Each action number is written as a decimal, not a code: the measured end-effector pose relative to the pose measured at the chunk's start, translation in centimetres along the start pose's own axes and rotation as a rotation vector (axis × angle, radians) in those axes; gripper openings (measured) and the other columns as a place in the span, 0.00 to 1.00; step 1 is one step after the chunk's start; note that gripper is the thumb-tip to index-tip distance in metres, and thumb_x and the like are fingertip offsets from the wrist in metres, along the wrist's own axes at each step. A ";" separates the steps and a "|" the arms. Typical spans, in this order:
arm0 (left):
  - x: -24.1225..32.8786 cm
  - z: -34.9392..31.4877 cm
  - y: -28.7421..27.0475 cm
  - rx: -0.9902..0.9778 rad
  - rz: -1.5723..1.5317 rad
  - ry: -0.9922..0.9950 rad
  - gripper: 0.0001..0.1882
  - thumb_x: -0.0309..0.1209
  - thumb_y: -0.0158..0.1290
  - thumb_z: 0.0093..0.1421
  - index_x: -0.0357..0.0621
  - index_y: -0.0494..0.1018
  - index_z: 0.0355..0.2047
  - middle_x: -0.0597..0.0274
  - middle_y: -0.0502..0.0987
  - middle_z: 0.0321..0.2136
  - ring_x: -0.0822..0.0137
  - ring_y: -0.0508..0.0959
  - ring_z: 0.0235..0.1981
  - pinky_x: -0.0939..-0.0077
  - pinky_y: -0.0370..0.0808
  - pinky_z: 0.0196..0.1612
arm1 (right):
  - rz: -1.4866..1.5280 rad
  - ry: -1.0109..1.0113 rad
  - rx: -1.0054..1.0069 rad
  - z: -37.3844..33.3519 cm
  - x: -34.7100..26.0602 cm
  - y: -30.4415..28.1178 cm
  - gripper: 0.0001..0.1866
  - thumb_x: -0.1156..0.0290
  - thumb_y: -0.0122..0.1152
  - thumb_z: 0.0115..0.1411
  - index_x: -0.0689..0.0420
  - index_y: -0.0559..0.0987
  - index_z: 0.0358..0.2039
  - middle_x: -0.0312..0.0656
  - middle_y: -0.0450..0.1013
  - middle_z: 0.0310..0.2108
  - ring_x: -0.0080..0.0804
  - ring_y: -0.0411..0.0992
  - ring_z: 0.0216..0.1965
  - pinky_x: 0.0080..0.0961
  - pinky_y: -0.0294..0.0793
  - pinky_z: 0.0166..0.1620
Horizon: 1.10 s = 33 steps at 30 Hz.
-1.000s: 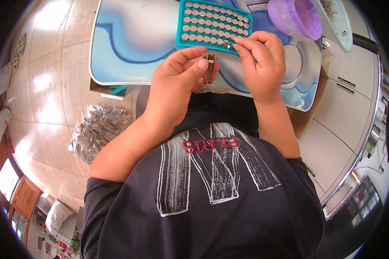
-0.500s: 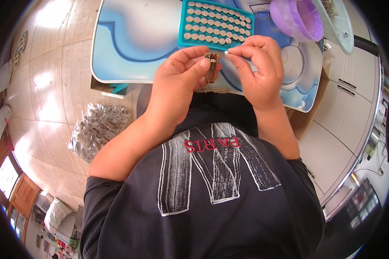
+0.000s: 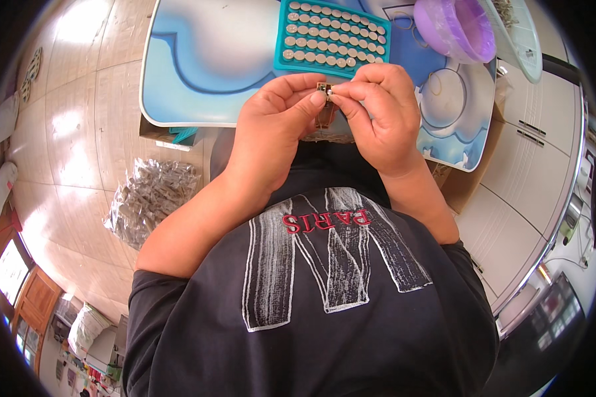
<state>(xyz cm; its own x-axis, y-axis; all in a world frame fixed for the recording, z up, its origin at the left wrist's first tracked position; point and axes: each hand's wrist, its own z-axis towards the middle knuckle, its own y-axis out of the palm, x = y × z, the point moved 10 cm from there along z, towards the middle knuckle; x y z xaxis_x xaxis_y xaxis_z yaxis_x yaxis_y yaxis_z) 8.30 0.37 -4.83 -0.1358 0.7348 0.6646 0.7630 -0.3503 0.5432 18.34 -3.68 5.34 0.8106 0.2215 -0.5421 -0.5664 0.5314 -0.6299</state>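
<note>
My left hand [image 3: 271,126] pinches a small, brown, rectangular piece [image 3: 324,119] between thumb and fingers; it looks like a small circuit board or module, held upright above the table's near edge. The thumb and forefinger of my right hand [image 3: 384,122] are closed on a tiny, pale, shiny part [image 3: 330,93]. They press it against the upper end of the brown piece, so the fingertips of both hands nearly touch. Just beyond the hands lies a teal tray [image 3: 295,65] with rows of round silvery discs [image 3: 320,46]. My fingers partly cover both held parts.
The blue-and-white table [image 3: 198,92] has a rounded left corner. A purple bowl [image 3: 434,33] lined with clear plastic and a pale green basket [image 3: 523,53] stand at the far right. On the floor at left lies a clear bag [image 3: 149,202] of small pieces. White cabinets [image 3: 516,165] flank the right.
My right hand has moved left and slightly down, bringing the tiny shiny part from beside the brown piece onto its upper end. My left hand has barely moved.
</note>
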 end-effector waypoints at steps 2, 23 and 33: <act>-0.1 0.0 0.2 -0.026 0.033 -0.010 0.13 0.27 0.48 0.63 0.37 0.67 0.47 0.64 0.76 0.36 0.75 0.76 0.36 0.84 0.72 0.38 | -0.005 -0.030 -0.005 -0.2 -0.2 0.3 0.09 0.78 0.68 0.39 0.57 0.78 0.24 0.37 0.69 0.26 0.35 0.68 0.28 0.28 0.67 0.31; 0.0 0.1 0.3 -0.015 -0.014 -0.013 0.14 0.28 0.46 0.64 0.34 0.66 0.47 0.55 0.75 0.41 0.66 0.77 0.42 0.75 0.75 0.46 | -0.112 0.009 0.046 0.8 1.7 -1.1 0.09 0.77 0.67 0.40 0.55 0.79 0.24 0.36 0.70 0.26 0.34 0.68 0.29 0.28 0.67 0.31; -0.2 0.2 0.0 -0.025 0.023 0.002 0.14 0.26 0.47 0.63 0.32 0.67 0.47 0.57 0.75 0.39 0.69 0.77 0.38 0.76 0.75 0.45 | 0.016 0.056 0.001 0.2 0.3 0.1 0.08 0.79 0.67 0.40 0.57 0.76 0.23 0.39 0.71 0.26 0.37 0.68 0.29 0.29 0.68 0.32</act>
<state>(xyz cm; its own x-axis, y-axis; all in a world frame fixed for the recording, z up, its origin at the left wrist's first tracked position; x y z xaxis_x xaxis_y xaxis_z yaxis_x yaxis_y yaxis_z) 8.43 0.30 -5.09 -0.1196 0.7248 0.6785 0.7500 -0.3819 0.5401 18.57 -3.39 5.27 0.7920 0.1843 -0.5821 -0.5791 0.5287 -0.6206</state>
